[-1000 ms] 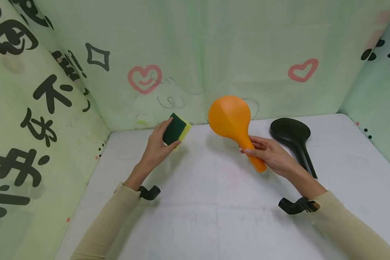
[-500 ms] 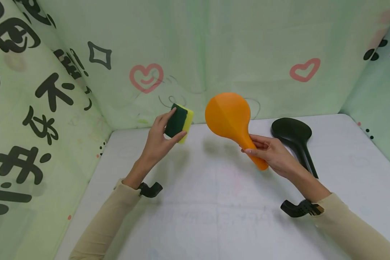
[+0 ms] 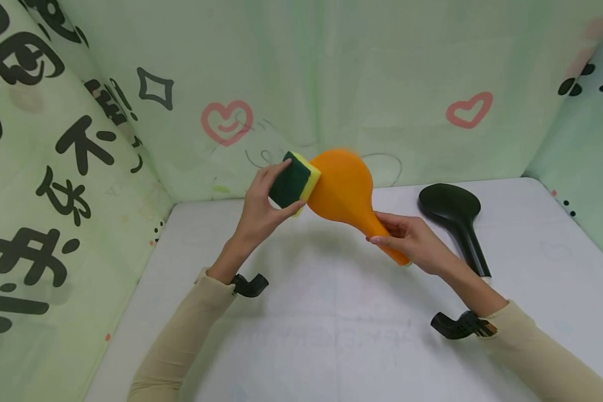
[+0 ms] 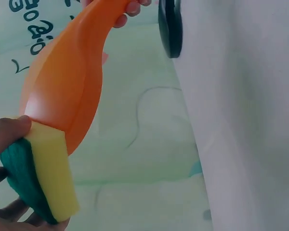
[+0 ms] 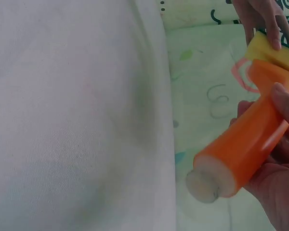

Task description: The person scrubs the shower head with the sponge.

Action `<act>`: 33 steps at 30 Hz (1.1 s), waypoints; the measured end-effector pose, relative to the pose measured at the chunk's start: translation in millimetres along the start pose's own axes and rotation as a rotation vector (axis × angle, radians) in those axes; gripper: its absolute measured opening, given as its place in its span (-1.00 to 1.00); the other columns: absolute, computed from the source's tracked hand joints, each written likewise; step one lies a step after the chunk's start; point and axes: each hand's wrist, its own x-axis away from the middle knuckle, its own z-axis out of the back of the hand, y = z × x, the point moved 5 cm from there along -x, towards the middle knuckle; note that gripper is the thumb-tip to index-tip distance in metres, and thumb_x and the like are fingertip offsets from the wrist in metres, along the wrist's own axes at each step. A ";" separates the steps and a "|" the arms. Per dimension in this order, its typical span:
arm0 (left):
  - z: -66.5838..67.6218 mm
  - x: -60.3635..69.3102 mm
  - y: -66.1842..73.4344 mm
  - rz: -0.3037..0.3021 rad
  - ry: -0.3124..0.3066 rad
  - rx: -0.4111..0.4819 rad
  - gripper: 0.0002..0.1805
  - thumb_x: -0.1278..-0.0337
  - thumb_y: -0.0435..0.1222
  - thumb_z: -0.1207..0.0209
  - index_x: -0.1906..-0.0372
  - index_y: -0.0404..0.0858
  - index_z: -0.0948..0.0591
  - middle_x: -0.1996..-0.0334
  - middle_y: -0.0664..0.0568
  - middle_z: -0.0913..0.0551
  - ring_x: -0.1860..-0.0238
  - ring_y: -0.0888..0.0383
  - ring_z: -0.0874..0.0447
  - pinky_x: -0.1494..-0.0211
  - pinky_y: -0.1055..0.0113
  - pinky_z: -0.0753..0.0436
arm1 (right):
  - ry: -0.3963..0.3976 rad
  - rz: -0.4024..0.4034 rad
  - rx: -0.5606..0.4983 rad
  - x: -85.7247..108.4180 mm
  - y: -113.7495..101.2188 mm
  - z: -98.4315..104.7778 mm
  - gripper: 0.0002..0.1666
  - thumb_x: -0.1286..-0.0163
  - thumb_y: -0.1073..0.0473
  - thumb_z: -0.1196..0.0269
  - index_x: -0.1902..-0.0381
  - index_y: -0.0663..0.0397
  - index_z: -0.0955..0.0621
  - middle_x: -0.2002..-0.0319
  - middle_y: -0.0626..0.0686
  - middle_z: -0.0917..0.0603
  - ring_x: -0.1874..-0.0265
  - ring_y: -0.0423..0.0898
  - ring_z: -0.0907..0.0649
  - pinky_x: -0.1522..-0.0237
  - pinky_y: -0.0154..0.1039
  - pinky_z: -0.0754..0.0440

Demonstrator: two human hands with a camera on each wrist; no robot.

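Observation:
My left hand [image 3: 263, 209] grips a green-and-yellow scouring sponge [image 3: 290, 183] between thumb and fingers, its yellow side facing right. That yellow side meets the left edge of an orange round-headed thing [image 3: 344, 187] with a thick handle, shaped like a ladle or maraca. My right hand [image 3: 412, 237] holds this orange thing by its handle, tilted with the head up and to the left, above the table. In the right wrist view, a whitish cap [image 5: 214, 175] shows at the handle's end. The fingers behind the sponge are partly hidden.
A black thing of similar shape [image 3: 449, 204] lies on the white table [image 3: 331, 346] to the right, close beyond my right forearm. Green cloth walls [image 3: 382, 67] with printed hearts and lettering stand behind the table and at both sides.
My left hand has moved right with the sponge, bringing it up against the orange head. The orange thing has shifted slightly left, still in my right hand. The black thing stays put.

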 end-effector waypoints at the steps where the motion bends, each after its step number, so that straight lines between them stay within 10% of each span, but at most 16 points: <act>1: -1.1 -0.5 1.2 -0.008 0.003 0.006 -0.13 -0.06 -0.26 -0.52 -0.48 -0.14 -0.38 -0.31 -0.17 -0.41 -0.27 -0.07 -0.41 -0.29 0.02 -0.60 | -0.020 0.027 0.011 0.4 -2.1 -1.8 -0.31 -0.48 0.16 -0.28 -0.49 0.20 -0.38 -0.08 0.24 -0.71 0.09 0.01 -0.72 0.02 -0.30 -0.69; 13: -3.5 -4.6 12.8 -0.122 0.039 0.046 -0.15 -0.01 -0.29 -0.54 -0.45 -0.23 -0.42 -0.27 -0.22 -0.43 -0.24 -0.07 -0.44 -0.31 0.10 -0.59 | -0.094 0.242 0.086 3.5 -19.1 -11.9 -0.38 -0.48 0.33 -0.24 -0.42 0.25 -0.32 0.00 0.17 -0.74 0.12 -0.05 -0.74 0.06 -0.29 -0.71; 20: -17.1 -5.5 20.3 -0.159 0.037 -0.006 -0.13 0.02 -0.27 -0.55 -0.45 -0.19 -0.44 -0.31 -0.21 -0.42 -0.28 -0.08 -0.43 -0.31 0.11 -0.59 | -0.057 0.218 0.076 -2.4 -19.4 -16.0 -0.35 -0.43 0.32 -0.29 -0.41 0.28 -0.35 -0.04 0.21 -0.69 0.11 0.14 -0.72 0.00 -0.38 -0.68; 27: -51.2 11.9 42.7 -0.320 -0.132 -0.163 -0.15 -0.01 -0.26 -0.53 -0.46 -0.16 -0.43 -0.37 -0.25 -0.34 -0.35 -0.14 -0.35 -0.33 0.13 -0.58 | 0.019 0.171 0.146 -10.3 -17.5 -13.2 -0.22 -0.46 0.23 -0.29 -0.54 0.20 -0.28 -0.10 0.20 -0.66 0.17 0.03 -0.70 0.05 -0.39 -0.68; 33: -44.3 8.7 46.7 -0.309 -0.005 -0.296 -0.26 -0.07 -0.31 -0.50 -0.40 -0.17 -0.51 -0.37 -0.24 -0.41 -0.29 -0.18 -0.38 -0.28 0.06 -0.61 | 0.030 0.126 0.124 -11.0 -15.5 -10.0 -0.19 -0.46 0.16 -0.31 -0.57 0.10 -0.27 -0.16 0.19 -0.64 0.15 0.09 -0.69 0.03 -0.37 -0.67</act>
